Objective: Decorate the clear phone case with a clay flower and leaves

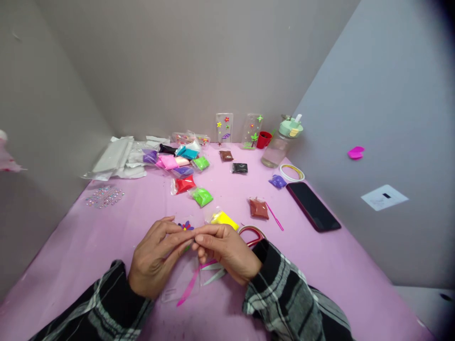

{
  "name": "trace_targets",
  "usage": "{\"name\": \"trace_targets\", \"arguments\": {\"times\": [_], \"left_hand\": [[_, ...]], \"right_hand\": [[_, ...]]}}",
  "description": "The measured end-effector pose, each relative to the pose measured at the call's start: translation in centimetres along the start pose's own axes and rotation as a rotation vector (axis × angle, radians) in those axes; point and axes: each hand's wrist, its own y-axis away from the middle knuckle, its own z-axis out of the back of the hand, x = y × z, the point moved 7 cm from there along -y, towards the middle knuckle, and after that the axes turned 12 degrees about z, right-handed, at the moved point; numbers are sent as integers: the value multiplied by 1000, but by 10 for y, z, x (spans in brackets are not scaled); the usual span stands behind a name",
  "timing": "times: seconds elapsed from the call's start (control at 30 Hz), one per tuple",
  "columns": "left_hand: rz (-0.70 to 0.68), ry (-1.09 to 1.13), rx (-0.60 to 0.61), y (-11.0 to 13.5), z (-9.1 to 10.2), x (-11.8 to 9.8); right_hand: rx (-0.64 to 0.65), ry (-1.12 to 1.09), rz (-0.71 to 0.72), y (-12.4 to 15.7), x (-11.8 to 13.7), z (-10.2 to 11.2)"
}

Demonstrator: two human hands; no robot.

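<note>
My left hand (158, 255) and my right hand (227, 251) meet over the near middle of the pink table (106, 246), fingertips pinched together. Between the fingertips is something tiny that I cannot make out. Just behind them lies a small clay flower (185, 226) with purple petals on a clear phone case (179, 279), which lies flat under my hands. A yellow clay bag (223, 219) sits right behind my right hand. Pink and white modelling tools (199, 279) lie under my right hand.
Several coloured clay bags (185, 166) are scattered at mid table, with a brown one (258, 208) at right. A black phone (313, 206), a bottle (280, 142), a red cup (263, 139) and two decorated cases (223, 128) stand further back. Rhinestone stickers (104, 195) lie at left.
</note>
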Motion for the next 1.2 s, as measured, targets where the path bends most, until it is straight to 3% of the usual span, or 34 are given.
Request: {"name": "trace_targets", "arguments": {"times": [0.13, 0.33, 0.53, 0.73, 0.93, 1.2], "left_hand": [[126, 69, -24, 0, 5, 11], [438, 105, -80, 3, 15, 48], [603, 166, -39, 8, 11, 70], [622, 205, -16, 6, 4, 71], [543, 207, 46, -4, 1, 64], [679, 291, 31, -2, -7, 75]], "right_hand": [[-17, 0, 17, 0, 2, 2], [-62, 15, 49, 0, 9, 7], [-69, 8, 48, 0, 9, 8], [-68, 9, 74, -1, 12, 8], [-68, -6, 72, -1, 14, 7], [-66, -18, 84, -1, 15, 8]]}}
